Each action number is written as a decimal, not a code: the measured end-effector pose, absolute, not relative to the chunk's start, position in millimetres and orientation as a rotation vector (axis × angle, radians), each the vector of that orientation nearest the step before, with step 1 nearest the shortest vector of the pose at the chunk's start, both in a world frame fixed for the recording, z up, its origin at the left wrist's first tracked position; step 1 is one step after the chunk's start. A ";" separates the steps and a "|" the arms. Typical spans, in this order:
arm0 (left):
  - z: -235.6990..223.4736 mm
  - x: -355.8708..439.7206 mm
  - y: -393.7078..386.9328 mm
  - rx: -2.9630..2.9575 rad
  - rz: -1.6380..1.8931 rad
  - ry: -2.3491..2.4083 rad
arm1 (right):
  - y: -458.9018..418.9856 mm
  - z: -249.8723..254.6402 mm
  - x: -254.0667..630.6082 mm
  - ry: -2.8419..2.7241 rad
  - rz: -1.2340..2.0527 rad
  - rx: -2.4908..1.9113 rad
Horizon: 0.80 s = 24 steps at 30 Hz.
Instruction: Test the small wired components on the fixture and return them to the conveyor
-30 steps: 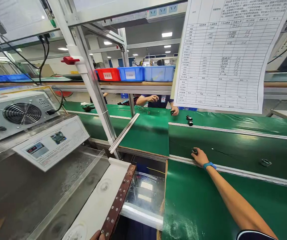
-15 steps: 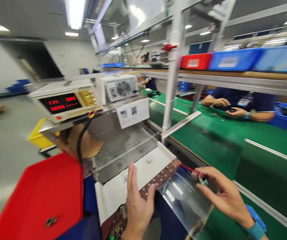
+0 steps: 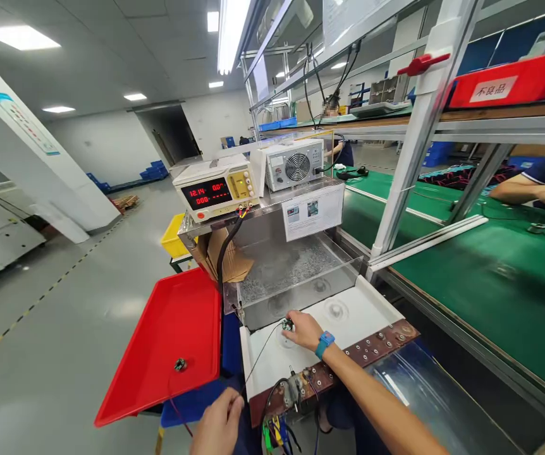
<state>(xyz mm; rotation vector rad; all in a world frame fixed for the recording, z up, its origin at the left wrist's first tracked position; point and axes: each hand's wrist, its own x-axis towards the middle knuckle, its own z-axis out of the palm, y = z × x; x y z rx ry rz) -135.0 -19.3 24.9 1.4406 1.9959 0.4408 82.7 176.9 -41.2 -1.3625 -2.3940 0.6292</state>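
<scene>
My right hand, with a blue wristband, pinches a small round circuit board over the white tray. From the board a thin dark wire runs down to my left hand, whose thumb and forefinger are closed on it. Just under my right forearm lies a brown perforated strip along the tray's near edge, with metal contacts and coloured leads beside them. Another small board rests in the red tray, a red wire trailing from it.
A power supply with red digits stands behind, next to a grey unit with a fan. A clear upright panel borders the white tray's far side. On the right are a white post, a green bench and a co-worker's arm.
The view has turned left. My right hand has brought the board from the right side over the white tray. My left hand has gone from open to closed on the wire, lower left.
</scene>
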 end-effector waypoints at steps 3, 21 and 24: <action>-3.2 -129.0 -36.4 1.050 0.623 1.673 | 178.0 -55.5 70.0 -2.481 0.573 -1.459; 48.3 -21.9 20.7 0.500 0.962 0.890 | 183.6 -71.3 69.7 -2.598 0.512 -1.522; 45.6 -21.4 26.7 0.565 0.986 0.913 | 184.4 -74.7 69.8 -2.601 0.539 -1.493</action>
